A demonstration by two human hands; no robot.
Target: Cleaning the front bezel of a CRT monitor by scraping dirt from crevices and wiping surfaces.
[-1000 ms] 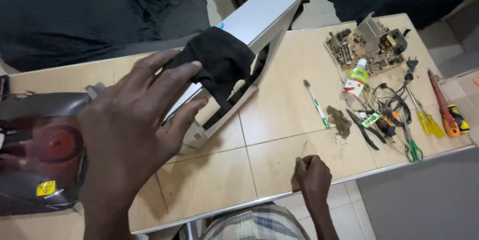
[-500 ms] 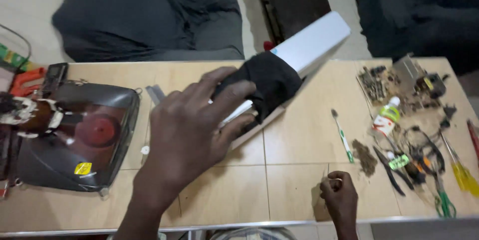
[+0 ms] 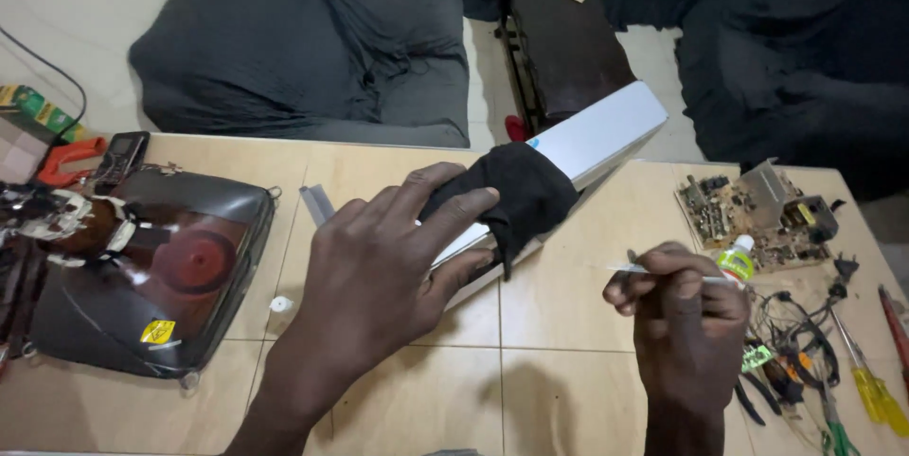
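My left hand [image 3: 379, 276] rests with fingers spread on a long white casing [image 3: 597, 134] that lies slanted across the tiled table [image 3: 559, 314]. A black cloth [image 3: 525, 196] is draped over the casing's middle, and my fingertips touch its edge. My right hand [image 3: 686, 319] is raised above the table on the right. It is closed around a thin white stick-like tool [image 3: 630, 269] whose tip points left.
A dark glossy appliance shell [image 3: 156, 276] with a red centre lies at the left, wiring beside it. A circuit board [image 3: 757, 210], a small glue bottle [image 3: 737, 257], cables, pliers and yellow screwdrivers [image 3: 866, 385] crowd the right edge. Dark sofas stand behind the table.
My right hand has lifted from the table's front edge and now holds the thin white tool. The view shifted left and upward; my left hand stays on the casing.
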